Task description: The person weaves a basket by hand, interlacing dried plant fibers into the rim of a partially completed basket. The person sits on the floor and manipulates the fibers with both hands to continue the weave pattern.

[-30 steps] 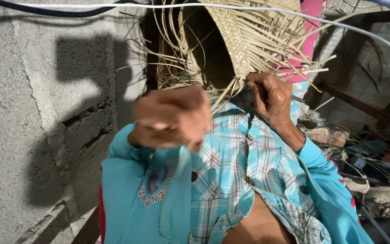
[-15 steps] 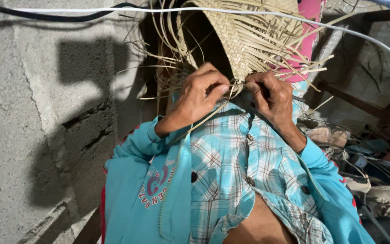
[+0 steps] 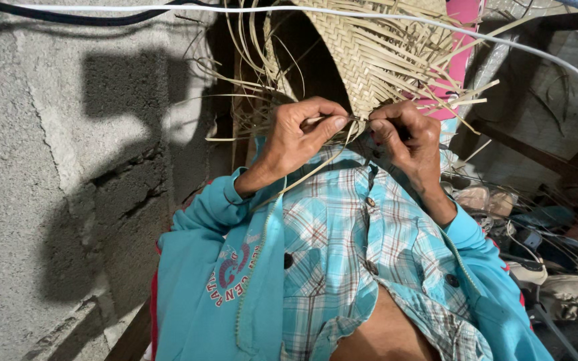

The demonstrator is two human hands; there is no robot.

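A half-woven straw basket [image 3: 369, 53] rests against the person's chest, loose strips splaying from its rim; I cannot see whether anything lies in it. The left hand [image 3: 299, 137] pinches one pale strip [image 3: 322, 120] between thumb and forefinger. The right hand [image 3: 406, 137] has its fingers curled tight on the woven edge just beside it.

Both forearms rise toward twelve o'clock, wrists bent inward. The left hand [image 3: 299, 134] sits at eleven o'clock, thumb and forefinger pinched together, knuckles up. The right hand [image 3: 406, 137] at one o'clock curls tight, its fingertips meeting the left's.
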